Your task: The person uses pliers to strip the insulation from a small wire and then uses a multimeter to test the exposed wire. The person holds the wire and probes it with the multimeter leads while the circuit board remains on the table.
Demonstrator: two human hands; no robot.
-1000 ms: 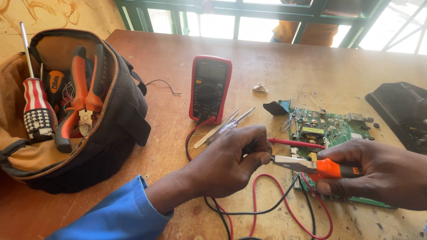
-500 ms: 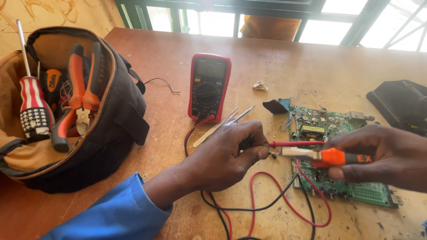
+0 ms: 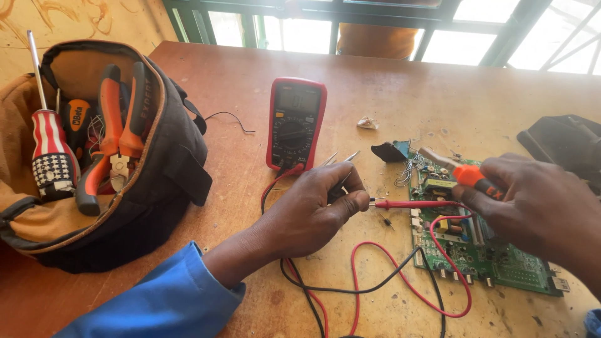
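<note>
Bright windows with dark green frames run behind the far edge of a worn, scuffed wooden tabletop [image 3: 388, 94], where a red multimeter [image 3: 295, 123] lies near the middle and an open tool bag [image 3: 134, 188] holding pliers and a striped screwdriver sits at the left edge. The left hand [image 3: 313, 209], in a blue sleeve, is curled shut, pinching metal tweezers [image 3: 341, 164] near the centre, just beside a red test probe [image 3: 416, 204] whose lead loops toward the near edge. The right hand [image 3: 532, 203] is closed around an orange-handled tool [image 3: 466, 174] above the green circuit board [image 3: 482, 250] by the right edge.
</note>
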